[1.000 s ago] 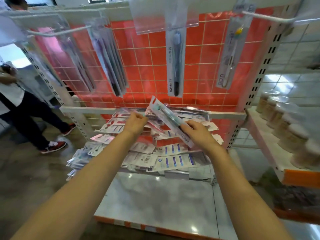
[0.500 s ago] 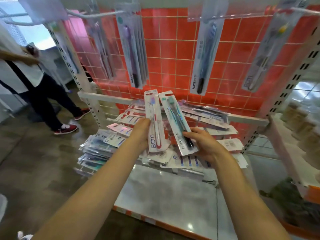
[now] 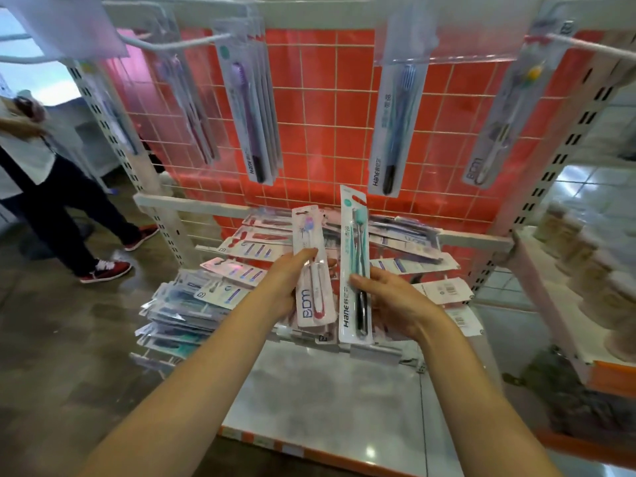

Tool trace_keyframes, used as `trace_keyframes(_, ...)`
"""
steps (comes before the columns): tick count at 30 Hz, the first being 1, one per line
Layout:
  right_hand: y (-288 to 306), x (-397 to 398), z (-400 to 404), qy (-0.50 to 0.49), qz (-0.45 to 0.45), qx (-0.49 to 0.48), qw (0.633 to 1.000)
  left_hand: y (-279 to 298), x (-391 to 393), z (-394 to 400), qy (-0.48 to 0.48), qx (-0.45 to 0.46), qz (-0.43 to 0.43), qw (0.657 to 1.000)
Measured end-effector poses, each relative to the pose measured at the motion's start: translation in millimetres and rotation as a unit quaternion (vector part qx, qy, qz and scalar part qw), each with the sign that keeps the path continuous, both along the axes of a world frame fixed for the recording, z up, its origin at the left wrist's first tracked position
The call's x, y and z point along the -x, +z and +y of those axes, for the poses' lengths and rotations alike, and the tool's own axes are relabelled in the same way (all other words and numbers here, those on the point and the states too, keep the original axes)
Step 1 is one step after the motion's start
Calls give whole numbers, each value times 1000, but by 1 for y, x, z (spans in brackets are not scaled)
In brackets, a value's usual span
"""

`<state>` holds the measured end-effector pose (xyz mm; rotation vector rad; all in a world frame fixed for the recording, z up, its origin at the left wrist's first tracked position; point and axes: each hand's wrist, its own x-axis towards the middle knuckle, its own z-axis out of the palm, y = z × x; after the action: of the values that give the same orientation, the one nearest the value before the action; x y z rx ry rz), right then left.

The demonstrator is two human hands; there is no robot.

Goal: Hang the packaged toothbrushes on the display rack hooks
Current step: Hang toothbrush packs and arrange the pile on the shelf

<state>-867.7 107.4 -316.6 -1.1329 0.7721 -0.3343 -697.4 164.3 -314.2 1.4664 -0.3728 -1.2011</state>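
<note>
A bystander (image 3: 51,187) walks past at far left, beyond the rack's left upright. The left hand (image 3: 287,287) holds a pink BDM toothbrush pack (image 3: 313,266) upright, thumb across its front, the grip narrow around the card. Just to its right, the right hand (image 3: 395,304) holds a teal Hane toothbrush pack (image 3: 356,266) the same way, thumb pressed on its lower front. Both packs sit low, above the heap of loose packs (image 3: 213,294) on the wire shelf, well below the white hooks (image 3: 179,46) overhead.

The likely trouble, as I judge it: each pack's small hang hole must meet a hook tip, and a one-handed hold low on the card could let it tilt and miss, or slip onto the heap. The hooks already carry hanging packs (image 3: 251,108) and clear label flaps (image 3: 444,36), which crowd the tips. Jars (image 3: 585,263) line a shelf at right
</note>
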Motion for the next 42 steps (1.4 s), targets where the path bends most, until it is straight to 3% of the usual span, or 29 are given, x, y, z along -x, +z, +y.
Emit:
trace_keyframes(11, 8, -46, 30, -191, -1, -10, 982, 12, -55, 27, -73, 25, 7, 997)
trace_keyframes(23, 26, -135, 95, -259, -182, -118, 941, 31, -142, 82, -160, 101, 42, 981)
trace_keyframes(31, 28, -174, 133, -206, -198, -87, 954, 29, -185, 114, -214, 143, 96, 962)
trace_keyframes(35, 34, -185, 145, -173, -178, -54, 967, 29, -197, 121, -192, 143, 104, 965)
trace_keyframes(42, 38, -193, 141, -162, -164, -79, 970, 29, -203, 124, -171, 160, 124, 964)
